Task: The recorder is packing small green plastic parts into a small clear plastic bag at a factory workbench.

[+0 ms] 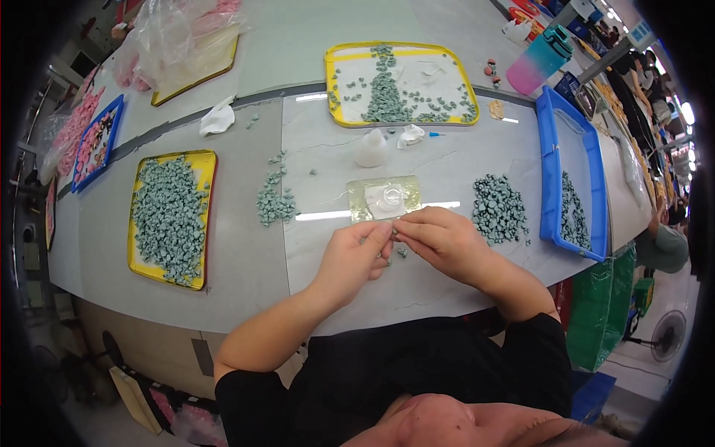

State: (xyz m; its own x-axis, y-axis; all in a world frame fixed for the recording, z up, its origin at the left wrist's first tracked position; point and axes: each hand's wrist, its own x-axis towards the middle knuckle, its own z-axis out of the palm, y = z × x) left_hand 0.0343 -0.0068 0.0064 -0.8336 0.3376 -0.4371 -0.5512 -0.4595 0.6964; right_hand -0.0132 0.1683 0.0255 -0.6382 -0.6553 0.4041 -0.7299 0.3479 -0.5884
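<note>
My left hand (356, 255) and my right hand (445, 242) meet over the table, thumbs and fingers closed in a pinch. Between their fingertips shows a small grey-green piece (394, 230), mostly hidden. A few like pieces (402, 252) lie just below the fingers. Right beyond my hands is a shiny yellowish pad (359, 195) bearing a small clear round dish (392, 197). To the right sits a heap of dark-edged grey-green pieces (500, 210); a smaller, paler heap (275, 205) lies to the left.
Yellow-rimmed trays of grey-green pieces stand left (210, 216) and beyond (328, 82). A blue tray (550, 160) is at the right, near a teal-pink bottle (538, 63). Past the pad are a whitish rounded object (370, 151), crumpled tissue (410, 135) and a blue-tipped needle (437, 135).
</note>
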